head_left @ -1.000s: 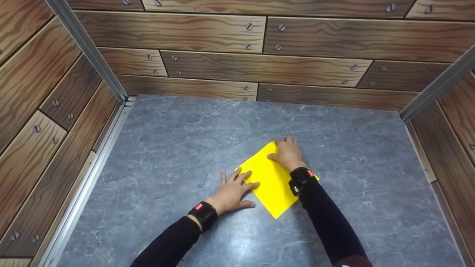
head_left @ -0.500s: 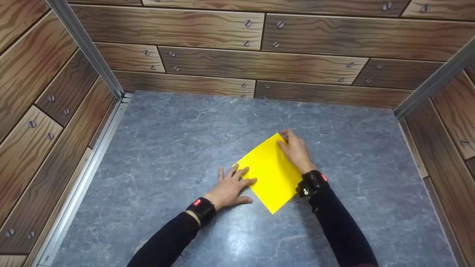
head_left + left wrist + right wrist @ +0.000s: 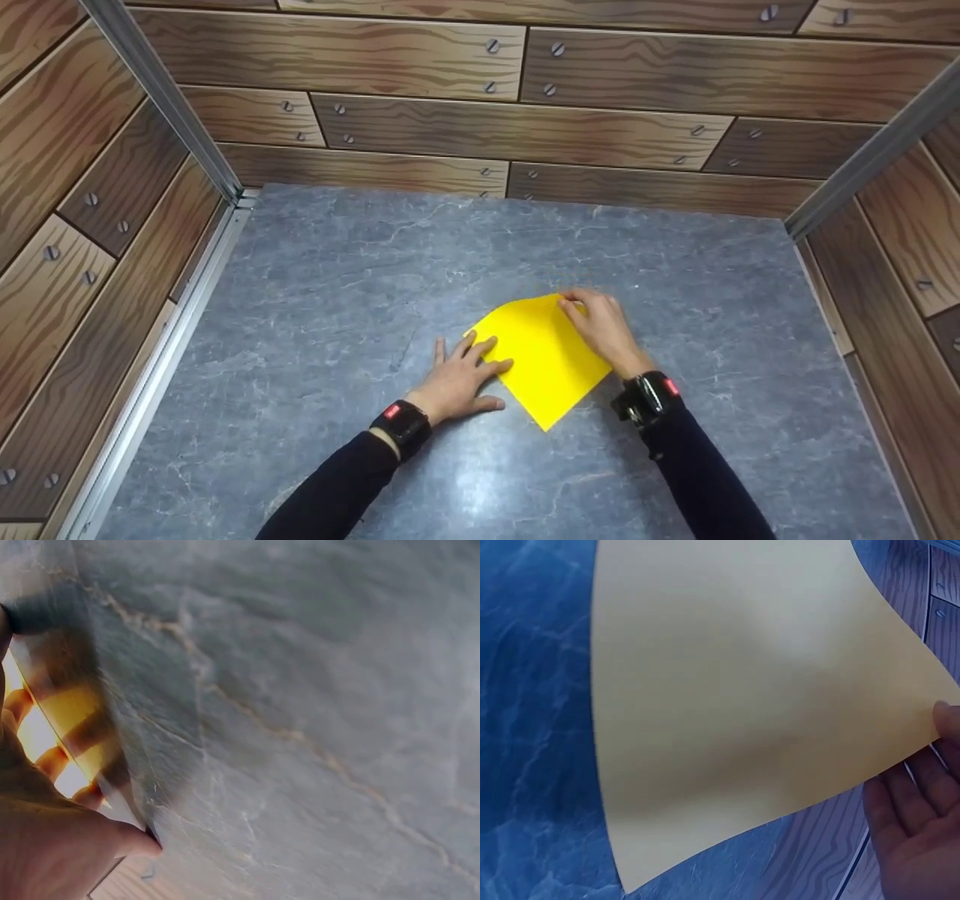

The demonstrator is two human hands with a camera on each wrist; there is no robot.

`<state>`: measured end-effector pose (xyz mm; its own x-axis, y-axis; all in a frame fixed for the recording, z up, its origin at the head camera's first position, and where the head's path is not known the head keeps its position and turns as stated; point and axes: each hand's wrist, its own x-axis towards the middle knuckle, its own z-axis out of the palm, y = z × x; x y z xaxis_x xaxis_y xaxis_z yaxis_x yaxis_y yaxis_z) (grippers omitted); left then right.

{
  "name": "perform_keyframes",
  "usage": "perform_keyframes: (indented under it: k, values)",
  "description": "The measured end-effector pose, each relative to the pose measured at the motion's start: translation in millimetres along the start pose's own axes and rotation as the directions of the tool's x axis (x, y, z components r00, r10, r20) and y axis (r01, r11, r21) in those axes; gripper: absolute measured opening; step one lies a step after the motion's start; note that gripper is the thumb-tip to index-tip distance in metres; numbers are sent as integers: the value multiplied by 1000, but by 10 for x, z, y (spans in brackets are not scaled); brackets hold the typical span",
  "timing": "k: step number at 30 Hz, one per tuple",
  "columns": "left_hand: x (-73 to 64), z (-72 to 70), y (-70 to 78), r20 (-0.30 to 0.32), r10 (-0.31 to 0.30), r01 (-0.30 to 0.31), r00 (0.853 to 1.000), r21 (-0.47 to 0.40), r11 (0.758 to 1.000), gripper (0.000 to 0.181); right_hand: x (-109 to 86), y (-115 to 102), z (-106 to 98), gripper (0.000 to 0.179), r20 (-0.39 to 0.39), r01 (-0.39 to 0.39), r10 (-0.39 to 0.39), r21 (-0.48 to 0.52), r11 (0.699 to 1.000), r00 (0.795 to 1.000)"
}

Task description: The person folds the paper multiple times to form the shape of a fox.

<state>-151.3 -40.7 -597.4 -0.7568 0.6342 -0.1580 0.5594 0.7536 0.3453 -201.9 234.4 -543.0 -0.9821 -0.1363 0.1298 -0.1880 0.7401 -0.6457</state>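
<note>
A yellow sheet of paper (image 3: 544,367) lies turned like a diamond on the grey marbled surface, its far corner lifted and bent. My right hand (image 3: 606,330) pinches that raised corner between thumb and fingers. In the right wrist view the paper (image 3: 727,690) curves upward toward my right hand (image 3: 922,817), thumb on top and fingers beneath. My left hand (image 3: 454,382) is spread out, fingertips resting on the paper's left corner and thumb on the bare surface. The left wrist view catches only part of my left hand (image 3: 60,840) at its edge.
The grey marbled tabletop (image 3: 360,262) stretches around the paper. Wood-patterned panels (image 3: 420,64) stand at the back and on both sides. Metal strips (image 3: 161,97) run along the corners, and a light reflection shows on the near surface.
My right hand has slid off the top of the paper to its far corner, taken hold of it and pulled it up and nearer. The left hand stays on the left corner.
</note>
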Motion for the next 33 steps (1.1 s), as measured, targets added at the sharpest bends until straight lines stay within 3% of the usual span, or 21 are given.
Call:
perform_keyframes:
  k: [6, 11, 15, 22, 27, 33]
  values:
    - [-6, -4, 7, -10, 17, -16, 1000, 22, 1000, 72, -184, 19, -27, 30, 75, 120, -119, -6, 993, 990]
    - [-8, -1, 10, -14, 32, -31, 999, 23, 999, 72, -321, 73, -33, 22, 97, 202, -204, 35, 979, 974]
    - [-11, 12, 2, -10, 31, -31, 999, 38, 999, 72, -416, 81, -29, 19, 106, 233, -236, 47, 971, 966]
    - [-18, 30, 8, 7, 29, -30, 1000, 164, 986, 74, -531, 49, 15, 21, 100, 252, -253, 18, 967, 962]
    - [-34, 23, 54, 21, 16, -20, 1000, 205, 978, 74, -579, 42, 31, 19, 80, 272, -271, -4, 962, 959]
    - [-50, 2, 124, 13, 59, -61, 998, 266, 962, 72, -619, 44, 18, 20, 73, 290, -289, -14, 957, 955]
